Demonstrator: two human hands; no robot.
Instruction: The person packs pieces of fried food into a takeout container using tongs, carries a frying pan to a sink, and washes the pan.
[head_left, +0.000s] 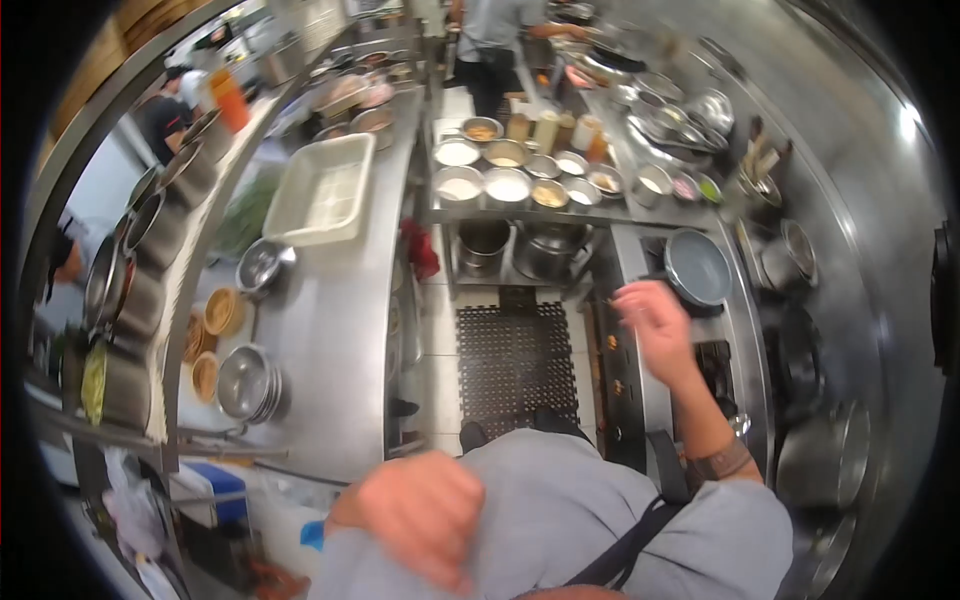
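My right hand (pixel 655 325) is raised over the front of the stove, its fingers loosely bent and apart, with nothing seen in them. Just beyond it a blue-grey frying pan (pixel 698 267) sits on the stove, its dark handle partly behind the hand. I cannot tell whether the fingers touch that handle. My left hand (pixel 422 515) is in front of my chest, smeared by motion. Its fingers look bent toward my body, and no object shows in it.
To the left runs a steel counter (pixel 335 330) with a white plastic bin (pixel 322 190), stacked metal bowls (pixel 248 383) and wooden containers (pixel 224 312). Ahead, a shelf holds several ingredient tins (pixel 508 186). A black perforated mat (pixel 515 360) covers the floor. A person (pixel 495 40) works farther off.
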